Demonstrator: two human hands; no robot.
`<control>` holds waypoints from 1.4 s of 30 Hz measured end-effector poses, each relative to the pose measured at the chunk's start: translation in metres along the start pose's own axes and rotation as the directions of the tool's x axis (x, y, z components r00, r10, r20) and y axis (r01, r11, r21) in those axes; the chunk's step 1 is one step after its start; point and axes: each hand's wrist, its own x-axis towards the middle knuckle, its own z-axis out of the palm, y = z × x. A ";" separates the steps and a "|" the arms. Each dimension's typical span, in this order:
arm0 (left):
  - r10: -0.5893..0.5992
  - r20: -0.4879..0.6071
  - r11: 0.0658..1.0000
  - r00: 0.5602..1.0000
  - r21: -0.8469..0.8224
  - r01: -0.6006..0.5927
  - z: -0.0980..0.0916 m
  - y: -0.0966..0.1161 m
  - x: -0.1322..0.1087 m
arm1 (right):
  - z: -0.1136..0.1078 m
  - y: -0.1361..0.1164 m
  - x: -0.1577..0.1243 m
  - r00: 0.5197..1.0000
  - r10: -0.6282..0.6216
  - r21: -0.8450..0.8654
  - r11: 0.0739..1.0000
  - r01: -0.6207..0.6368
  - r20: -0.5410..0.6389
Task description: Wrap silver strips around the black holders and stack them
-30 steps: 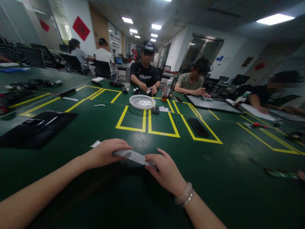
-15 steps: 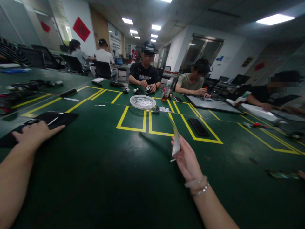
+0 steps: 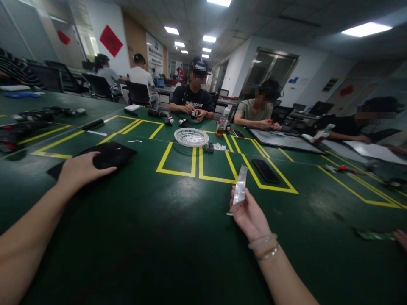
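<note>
At the left, my left hand (image 3: pixel 80 170) grips a thin flat black piece (image 3: pixel 111 156), which could be a sheet or a pouch. Its thumb points to the right, and the other fingers lie partly hidden over the piece. My right hand (image 3: pixel 249 212), palm turned up, holds a shiny silvery strip (image 3: pixel 241 186) between thumb and fingers. The strip stands up from the hand, with its lower end at the fingers. A black phone (image 3: pixel 265 170) lies on the table beyond this hand.
A white plastic basket (image 3: pixel 191 137) stands mid-table among yellow tape outlines on the green table (image 3: pixel 178 254). Behind it is a bottle (image 3: pixel 221 123). Co-workers sit opposite and at the right. Cables (image 3: pixel 47 113) lie far left, a green circuit board (image 3: pixel 375 234) at right.
My left hand has moved right and away from me, bringing the black piece along. The silvery strip in my right hand has turned its broad face towards me and looks shorter.
</note>
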 end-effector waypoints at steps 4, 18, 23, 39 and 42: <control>-0.025 0.046 0.995 0.999 0.094 0.021 0.023 0.097 0.013 | 0.003 -0.002 -0.002 0.999 -0.014 0.014 1.000 0.014 -0.042; 0.399 0.395 0.916 0.827 -0.206 -0.344 0.070 0.240 -0.020 | 0.017 0.001 -0.015 0.993 -0.095 -0.065 0.994 0.091 -0.071; 0.432 0.382 0.901 0.817 -0.135 -0.413 0.077 0.233 -0.020 | 0.017 0.008 -0.025 0.948 -0.295 -0.276 0.907 0.318 0.121; 0.708 0.173 0.703 0.685 -0.079 -0.707 0.075 0.239 -0.031 | 0.007 0.038 -0.041 0.487 0.266 -0.292 -0.537 0.791 0.832; 0.655 0.289 0.744 0.698 -0.082 -0.664 0.082 0.238 -0.029 | 0.006 0.040 -0.042 0.502 0.246 -0.296 -0.568 0.768 0.829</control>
